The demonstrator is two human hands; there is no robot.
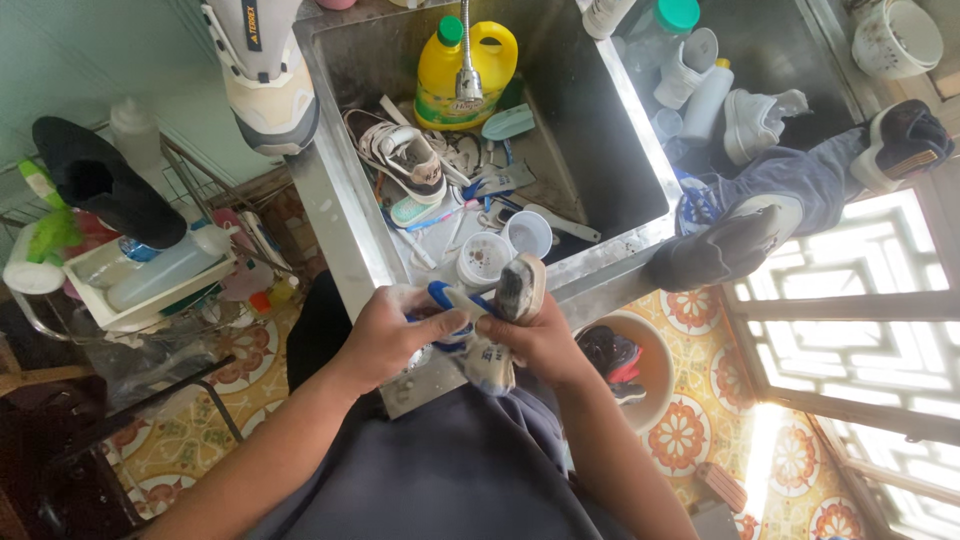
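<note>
At the near rim of a steel sink [600, 262], my two hands meet around a small soapy white shoe [490, 358]. My right hand [545, 345] grips the shoe, whose sole end points up toward the sink. My left hand [388, 335] holds a blue-handled brush [447, 297] against the shoe. Inside the basin lie a white sneaker with dark trim [405, 155], a yellow detergent bottle [462, 70], two small white round tubs [505, 248] and several brushes. A faucet [467, 60] hangs over the basin.
A grey-and-white shoe [262, 70] stands on the sink's left rim; dark shoes [725, 245] sit on the right rim. A second basin holds bottles and a white shoe [755, 120]. A wire rack [130, 270] with bottles stands left. A basin with shoes [625, 365] sits on the tiled floor.
</note>
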